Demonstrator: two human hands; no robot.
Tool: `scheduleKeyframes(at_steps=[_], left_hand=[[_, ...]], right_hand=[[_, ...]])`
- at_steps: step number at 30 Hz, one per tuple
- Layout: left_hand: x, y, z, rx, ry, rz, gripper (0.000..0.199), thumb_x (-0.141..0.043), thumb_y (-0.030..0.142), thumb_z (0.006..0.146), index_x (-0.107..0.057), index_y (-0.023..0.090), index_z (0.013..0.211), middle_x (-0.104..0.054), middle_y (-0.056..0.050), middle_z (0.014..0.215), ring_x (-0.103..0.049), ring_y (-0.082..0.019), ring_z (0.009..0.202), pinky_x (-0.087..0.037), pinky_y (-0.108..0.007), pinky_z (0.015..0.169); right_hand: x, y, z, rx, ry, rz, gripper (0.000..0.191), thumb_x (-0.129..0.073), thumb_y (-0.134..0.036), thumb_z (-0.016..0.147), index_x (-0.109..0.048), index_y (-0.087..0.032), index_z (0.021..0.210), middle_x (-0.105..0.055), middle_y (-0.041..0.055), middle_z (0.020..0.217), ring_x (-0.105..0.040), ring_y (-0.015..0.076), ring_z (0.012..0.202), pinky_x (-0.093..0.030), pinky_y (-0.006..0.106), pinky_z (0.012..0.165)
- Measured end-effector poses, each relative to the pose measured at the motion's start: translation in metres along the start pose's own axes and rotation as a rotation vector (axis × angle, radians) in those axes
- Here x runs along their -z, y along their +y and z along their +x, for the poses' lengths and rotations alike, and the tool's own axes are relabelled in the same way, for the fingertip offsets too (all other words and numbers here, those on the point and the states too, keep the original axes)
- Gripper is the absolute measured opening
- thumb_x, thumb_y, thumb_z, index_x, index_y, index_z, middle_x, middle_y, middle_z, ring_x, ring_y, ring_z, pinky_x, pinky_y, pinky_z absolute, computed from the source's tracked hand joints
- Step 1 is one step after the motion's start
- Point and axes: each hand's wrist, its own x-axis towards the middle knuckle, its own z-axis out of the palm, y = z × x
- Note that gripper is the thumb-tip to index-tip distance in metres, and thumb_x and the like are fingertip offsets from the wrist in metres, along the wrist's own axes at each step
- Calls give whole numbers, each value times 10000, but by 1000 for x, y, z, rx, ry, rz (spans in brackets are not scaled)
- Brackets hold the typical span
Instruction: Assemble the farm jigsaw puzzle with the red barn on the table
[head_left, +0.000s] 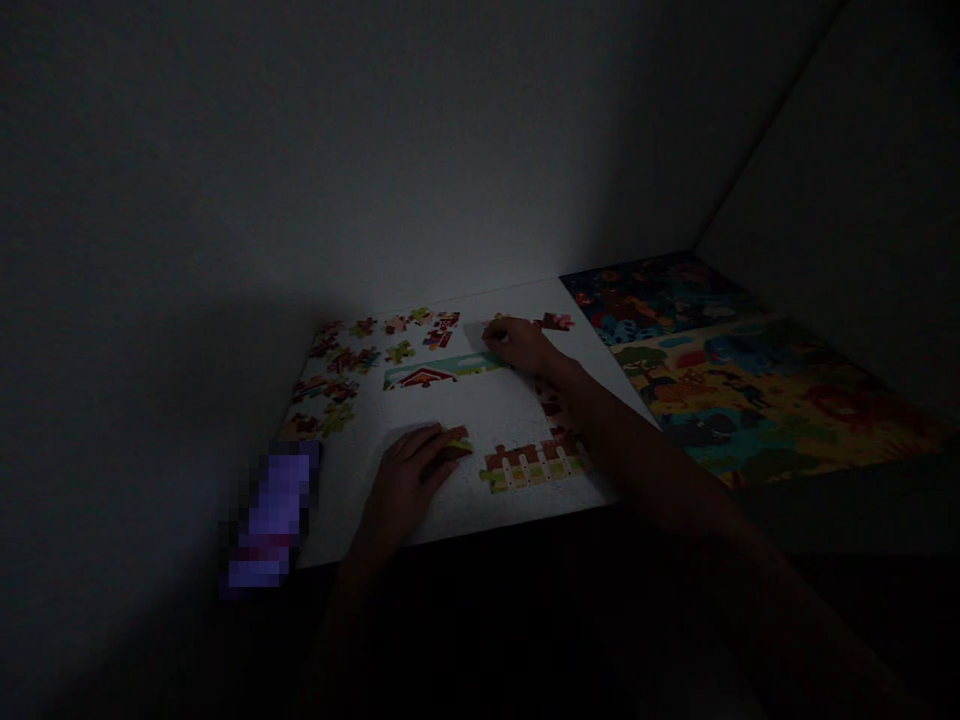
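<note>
My left hand (405,475) rests on the white board (442,515), its fingers closed on a puzzle piece (455,440) with brown and green on it. Near the board's far side, my right hand (517,342) is curled with its fingertips together; what they hold, if anything, is too dark to tell. Below the right hand runs a joined strip (424,377) with a red roof and green sky. A joined fence section (532,468) lies right of the left hand, and joined pieces run up from it, partly hidden by my right forearm.
Loose puzzle pieces (341,360) cover the board's left side, with more (556,321) at the far right. Finished-looking colourful pictures (750,385) lie to the right. A blurred purple-lit device (274,515) sits at the left edge. A wall (450,150) rises behind.
</note>
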Motion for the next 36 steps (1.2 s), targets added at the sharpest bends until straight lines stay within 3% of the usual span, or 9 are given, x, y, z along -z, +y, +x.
scheduleKeyframes(at_steps=[3, 6, 9, 11, 15, 23, 31, 36], left_hand=[[0, 4, 1, -8, 14, 37, 352, -559, 340, 952, -604, 326, 1301, -618, -35, 1326, -567, -227, 1225, -460, -452, 1071], [-2, 5, 0, -13, 46, 51, 342, -573, 330, 942, -625, 281, 1276, -622, -48, 1329, -562, -234, 1236, -458, -452, 1077], [-5, 6, -3, -27, 74, 37, 337, -548, 319, 957, -621, 266, 1282, -627, -48, 1326, -566, -220, 1236, -457, -434, 1082], [-6, 7, -6, -48, 75, 29, 335, -519, 328, 974, -620, 254, 1285, -621, -49, 1339, -562, -213, 1251, -447, -423, 1095], [-8, 14, -21, -56, 58, 43, 355, -459, 347, 1002, -600, 238, 1309, -595, -57, 1376, -528, -209, 1303, -406, -437, 1137], [-11, 38, -42, -51, 68, 136, 423, -345, 300, 1036, -455, 224, 1438, -522, -73, 1449, -452, -211, 1372, -402, -485, 1139], [-11, 36, -39, -185, 78, 221, 438, -383, 269, 1024, -412, 206, 1457, -498, -83, 1465, -436, -231, 1383, -469, -508, 1083], [-4, 39, -37, -226, 7, 229, 456, -437, 228, 1002, -410, 193, 1456, -493, -88, 1469, -434, -235, 1386, -450, -524, 1098]], right_hand=[[23, -22, -16, 12, -47, -86, 227, -576, -225, 900, -697, -158, 1080, -708, 111, 1112, -652, 211, 985, -482, 325, 874], [35, -55, -60, 84, -95, -232, 232, -618, -262, 889, -700, -174, 1088, -710, 116, 1121, -649, 244, 1035, -467, 371, 927], [23, -82, -125, 133, -72, -259, 215, -604, -260, 907, -691, -199, 1094, -708, 87, 1125, -639, 248, 1048, -452, 401, 953], [7, -90, -167, 104, 21, -275, 175, -567, -242, 929, -695, -205, 1043, -712, 75, 1068, -632, 249, 1024, -446, 417, 942], [-21, -87, -211, 98, 192, -267, 237, -493, -267, 978, -657, -215, 1141, -691, 85, 1094, -602, 247, 1050, -414, 441, 965], [-25, -87, -210, 39, 134, -295, 253, -516, -301, 974, -652, -229, 1175, -675, 71, 1189, -570, 266, 1095, -399, 451, 946], [-23, -91, -209, 61, 160, -294, 247, -510, -289, 973, -666, -218, 1151, -686, 62, 1169, -570, 249, 1060, -422, 414, 905], [-22, -90, -208, 30, 155, -255, 270, -507, -306, 972, -655, -217, 1179, -683, 66, 1174, -565, 246, 1082, -432, 433, 937]])
